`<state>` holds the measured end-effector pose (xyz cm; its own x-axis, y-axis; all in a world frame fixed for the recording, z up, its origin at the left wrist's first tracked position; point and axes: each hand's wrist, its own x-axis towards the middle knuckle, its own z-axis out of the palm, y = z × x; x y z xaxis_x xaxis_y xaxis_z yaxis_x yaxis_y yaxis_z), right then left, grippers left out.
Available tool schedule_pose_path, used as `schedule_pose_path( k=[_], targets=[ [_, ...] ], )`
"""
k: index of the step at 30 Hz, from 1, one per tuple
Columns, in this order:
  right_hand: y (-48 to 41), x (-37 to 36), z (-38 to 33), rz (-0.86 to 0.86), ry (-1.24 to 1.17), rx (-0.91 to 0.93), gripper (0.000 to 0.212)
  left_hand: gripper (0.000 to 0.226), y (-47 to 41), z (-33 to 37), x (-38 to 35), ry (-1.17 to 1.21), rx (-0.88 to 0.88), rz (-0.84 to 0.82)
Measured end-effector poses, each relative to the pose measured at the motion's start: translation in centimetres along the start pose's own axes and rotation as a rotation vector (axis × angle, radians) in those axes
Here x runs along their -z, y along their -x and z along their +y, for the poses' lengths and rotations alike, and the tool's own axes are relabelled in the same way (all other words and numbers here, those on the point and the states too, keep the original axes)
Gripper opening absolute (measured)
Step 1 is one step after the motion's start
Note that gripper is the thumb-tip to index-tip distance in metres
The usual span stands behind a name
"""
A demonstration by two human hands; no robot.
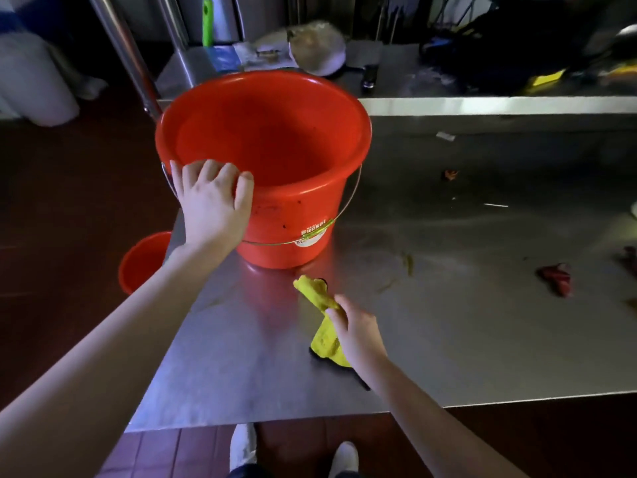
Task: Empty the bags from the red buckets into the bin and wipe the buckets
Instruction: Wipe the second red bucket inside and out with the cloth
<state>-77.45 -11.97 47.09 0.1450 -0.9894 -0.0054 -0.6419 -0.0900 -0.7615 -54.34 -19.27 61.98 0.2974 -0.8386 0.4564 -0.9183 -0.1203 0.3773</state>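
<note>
A large red bucket (275, 160) stands upright on the steel table (448, 305) near its left edge, with nothing visible inside and its wire handle hanging down. My left hand (213, 201) grips the bucket's near-left rim, fingers curled over the edge. On the table just in front of the bucket lies a yellow cloth (322, 319), and my right hand (358, 329) is closed on it. A second red bucket (143, 260) sits on the floor to the left, partly hidden by the table and my left arm.
Red scraps (556, 277) and small bits of debris lie on the right part of the table. A raised steel shelf (482, 105) behind holds a metal bowl, a knife and dark clutter. A white bag (34, 81) stands on the floor at far left.
</note>
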Motion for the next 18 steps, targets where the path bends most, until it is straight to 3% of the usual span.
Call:
schedule_pose_path(
  k=[4,8,10,13,18],
  targets=[
    [0.9,5.3,-1.1,0.168,-0.221,-0.004,0.011,0.045,1.6,3.0,0.1,-0.069,-0.056,-0.064],
    [1.3,10.4,-3.9,0.346,-0.355,0.097,0.01,0.051,3.0,5.3,1.1,-0.09,-0.205,-0.173],
    [1.0,13.1,-6.0,0.449,-0.415,0.122,0.013,0.055,3.2,6.0,1.8,-0.024,-0.317,-0.242],
    [-0.1,16.6,-9.6,0.603,-0.475,0.195,0.014,0.038,2.8,5.6,3.3,0.224,-0.446,-0.336],
    [-2.8,18.9,-14.6,0.596,-0.366,0.42,0.021,0.026,0.1,0.9,6.0,0.24,-0.373,-0.173]
  ],
)
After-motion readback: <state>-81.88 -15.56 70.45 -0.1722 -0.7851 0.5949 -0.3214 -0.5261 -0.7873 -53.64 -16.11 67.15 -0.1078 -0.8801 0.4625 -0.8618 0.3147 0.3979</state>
